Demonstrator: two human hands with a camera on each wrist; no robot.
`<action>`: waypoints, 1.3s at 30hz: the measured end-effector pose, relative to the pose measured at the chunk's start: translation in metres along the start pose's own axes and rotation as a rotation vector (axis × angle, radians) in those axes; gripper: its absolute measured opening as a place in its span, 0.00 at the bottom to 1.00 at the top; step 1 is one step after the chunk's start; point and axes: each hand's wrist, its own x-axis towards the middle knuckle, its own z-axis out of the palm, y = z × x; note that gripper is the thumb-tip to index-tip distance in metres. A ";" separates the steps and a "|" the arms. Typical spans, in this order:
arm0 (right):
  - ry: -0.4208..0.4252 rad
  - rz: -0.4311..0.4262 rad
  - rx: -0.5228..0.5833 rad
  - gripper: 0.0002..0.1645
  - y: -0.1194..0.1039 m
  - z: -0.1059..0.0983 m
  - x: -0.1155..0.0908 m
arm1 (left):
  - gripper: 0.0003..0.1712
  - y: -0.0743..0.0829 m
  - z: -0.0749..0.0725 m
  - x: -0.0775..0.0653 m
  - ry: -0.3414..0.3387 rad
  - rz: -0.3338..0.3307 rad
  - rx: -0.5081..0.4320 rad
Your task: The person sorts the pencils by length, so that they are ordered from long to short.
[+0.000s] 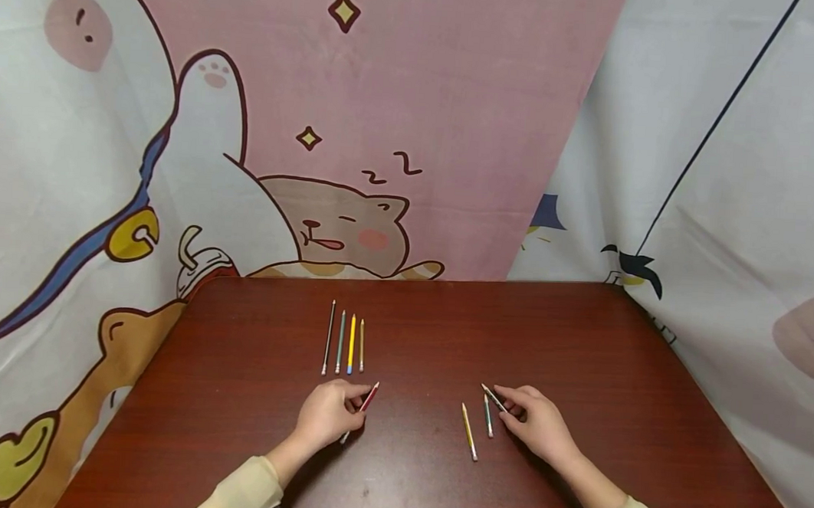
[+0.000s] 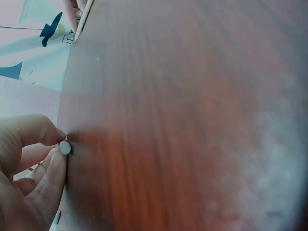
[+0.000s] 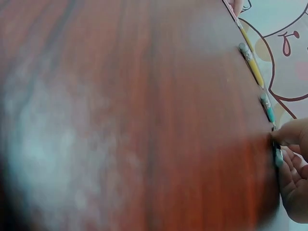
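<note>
In the head view my left hand [image 1: 329,413] pinches a red pencil [image 1: 370,397] between thumb and fingers, tip pointing away and slightly right. Its round end [image 2: 65,147] faces the camera in the left wrist view. Farther right, my right hand [image 1: 538,425] pinches a dark pencil [image 1: 493,398] low over the table, tip pointing away and left. Beside that hand lie a short green pencil [image 1: 487,416] and a longer yellow pencil [image 1: 469,432]. The right wrist view shows the dark pencil [image 3: 278,155] close to the green pencil [image 3: 267,109], with the yellow pencil [image 3: 252,65] beyond.
Beyond my left hand, several pencils lie side by side: a black pencil [image 1: 329,337], a teal pencil [image 1: 340,342], a bright yellow pencil [image 1: 351,345] and a gold pencil [image 1: 361,347]. The brown wooden table [image 1: 417,323] meets a printed cloth [image 1: 482,135] at the back.
</note>
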 end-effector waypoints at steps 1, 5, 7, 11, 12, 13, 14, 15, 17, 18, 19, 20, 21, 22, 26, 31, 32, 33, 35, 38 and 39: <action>0.008 0.004 -0.006 0.26 0.000 0.001 0.000 | 0.24 0.000 0.000 0.000 0.000 -0.007 0.003; 0.021 0.027 -0.052 0.24 -0.001 0.003 0.001 | 0.25 0.000 0.002 0.002 -0.011 -0.045 0.023; 0.015 0.046 -0.079 0.23 -0.002 0.003 0.001 | 0.25 0.000 0.002 0.003 -0.017 -0.063 0.043; 0.013 0.063 -0.114 0.23 -0.004 0.003 0.002 | 0.24 0.002 0.004 0.005 -0.017 -0.081 0.088; 0.016 0.063 -0.119 0.23 -0.004 0.003 0.002 | 0.24 0.002 0.004 0.005 -0.017 -0.083 0.094; 0.019 0.064 -0.119 0.23 -0.004 0.003 0.001 | 0.24 0.003 0.004 0.005 -0.017 -0.082 0.099; 0.023 0.063 -0.118 0.23 -0.003 0.003 0.001 | 0.24 0.003 0.004 0.005 -0.017 -0.082 0.103; 0.027 0.065 -0.115 0.22 -0.003 0.003 0.001 | 0.24 0.003 0.004 0.005 -0.018 -0.082 0.104; 0.030 0.073 -0.105 0.22 -0.003 0.003 0.001 | 0.24 0.004 0.004 0.006 -0.020 -0.086 0.104; 0.028 0.079 -0.100 0.22 -0.002 0.003 0.001 | 0.24 0.004 0.004 0.006 -0.022 -0.089 0.102; 0.026 0.084 -0.095 0.23 -0.002 0.003 0.001 | 0.24 0.004 0.004 0.006 -0.023 -0.091 0.101; 0.024 0.088 -0.089 0.23 -0.002 0.003 0.001 | 0.24 0.003 0.004 0.006 -0.024 -0.094 0.100; 0.021 0.096 -0.084 0.23 -0.001 0.003 0.002 | 0.24 0.003 0.004 0.006 -0.025 -0.098 0.097; 0.018 0.099 -0.080 0.23 -0.001 0.003 0.002 | 0.25 0.003 0.004 0.006 -0.026 -0.102 0.094; 0.023 0.104 -0.054 0.23 -0.001 0.002 0.002 | 0.26 0.002 0.002 0.006 -0.034 -0.124 0.037; 0.046 0.087 -0.020 0.23 0.000 0.000 0.003 | 0.27 0.001 0.000 0.006 -0.029 -0.141 -0.025; 0.051 0.081 -0.015 0.23 0.000 -0.001 0.004 | 0.28 0.000 0.000 0.006 -0.027 -0.140 -0.032; 0.056 0.076 -0.007 0.24 0.001 -0.001 0.004 | 0.28 0.000 -0.001 0.007 -0.027 -0.142 -0.038; 0.062 0.068 0.009 0.24 0.003 -0.002 0.005 | 0.28 -0.001 -0.001 0.007 -0.027 -0.146 -0.059; 0.054 0.074 0.048 0.25 0.005 -0.003 0.007 | 0.29 -0.002 -0.001 0.008 -0.028 -0.156 -0.092; 0.051 0.081 0.065 0.25 0.006 -0.003 0.008 | 0.29 -0.002 -0.001 0.009 -0.027 -0.160 -0.100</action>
